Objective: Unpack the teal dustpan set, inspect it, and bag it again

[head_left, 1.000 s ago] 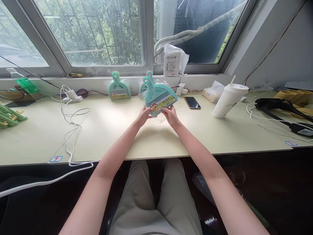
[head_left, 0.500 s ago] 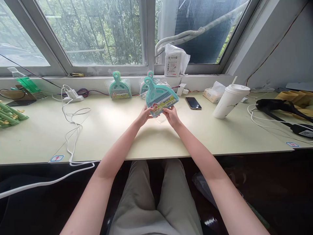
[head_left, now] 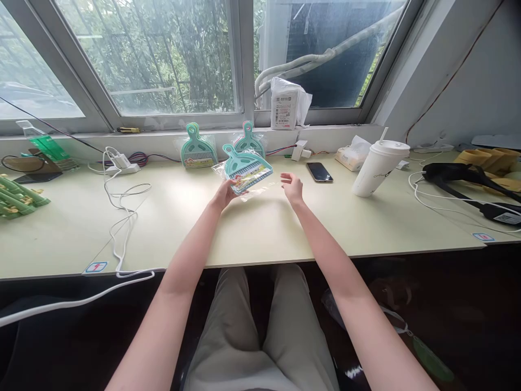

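Note:
My left hand (head_left: 224, 194) grips the lower left corner of a teal dustpan-and-brush set (head_left: 247, 169) in clear plastic wrap, held tilted above the table. My right hand (head_left: 292, 188) is apart from it on the right, fingers curled loosely and spread, holding nothing. Behind, two similar wrapped sets lean against the wall under the window: one at the left (head_left: 198, 149) and one (head_left: 249, 142) just behind the held set, which partly hides it.
On the pale table (head_left: 260, 233) lie a black phone (head_left: 319, 172), a white cup with straw (head_left: 380, 168), a tissue pack (head_left: 353, 155), white cables (head_left: 122, 222), a green bottle (head_left: 48, 145) and black straps (head_left: 459, 187). A white packet (head_left: 285, 106) stands on the sill.
My right hand has let go of the wrapped set and moved slightly right. The set, now in my left hand alone, has shifted left and lower, uncovering more of the one behind it.

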The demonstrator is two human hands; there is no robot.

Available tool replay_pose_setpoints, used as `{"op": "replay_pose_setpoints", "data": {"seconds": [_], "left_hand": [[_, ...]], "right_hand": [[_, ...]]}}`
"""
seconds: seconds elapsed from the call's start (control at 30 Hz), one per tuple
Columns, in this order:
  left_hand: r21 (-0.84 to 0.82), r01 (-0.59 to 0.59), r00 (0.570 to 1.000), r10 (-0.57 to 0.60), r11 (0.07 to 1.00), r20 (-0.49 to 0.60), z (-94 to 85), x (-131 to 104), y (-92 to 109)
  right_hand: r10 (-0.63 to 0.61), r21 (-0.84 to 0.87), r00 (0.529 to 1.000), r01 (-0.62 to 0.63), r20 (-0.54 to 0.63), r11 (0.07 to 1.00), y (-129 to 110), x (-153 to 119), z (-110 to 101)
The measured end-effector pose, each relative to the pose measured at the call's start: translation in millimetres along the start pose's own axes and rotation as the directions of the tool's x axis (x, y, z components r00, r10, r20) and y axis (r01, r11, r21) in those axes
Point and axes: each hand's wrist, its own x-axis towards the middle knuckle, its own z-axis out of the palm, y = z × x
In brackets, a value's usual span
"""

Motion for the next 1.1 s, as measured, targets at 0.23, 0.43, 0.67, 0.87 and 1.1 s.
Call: {"op": "replay_pose_setpoints", "data": {"seconds": [0.23, 0.43, 0.67, 0.87, 1.1], "left_hand": [[0.039, 0.063, 0.998, -0.063, 0.997, -0.014, -0.8, 3, -3], [0.082, 0.159, 0.987, -0.16, 0.984, 0.004, -7.9, 2, -1], [0.15, 0.149, 0.969, -0.174, 0.977, 0.175, -1.7, -4, -1], [0.199, 0.116, 0.963, -0.159, 0.973, 0.216, 0.7, -7, 1], [0.361, 0.097, 0.965, -0.177, 0.927, 0.194, 6.3, -10, 12]], "right_hand": [[-0.389, -0.242, 0.907, 0.418, 0.161, 0.875, -3, -14, 3], [-0.389, -0.219, 0.92, 0.389, 0.045, 0.895, 0, -5, 1], [-0.325, -0.233, 0.946, 0.314, -0.01, 0.92, 8, -4, 2], [-0.017, 0.011, 1.0, 0.017, -0.02, 1.0, 24, 4, 3], [0.209, 0.045, 0.974, -0.214, 0.085, 0.976, 25, 6, 8]]}}
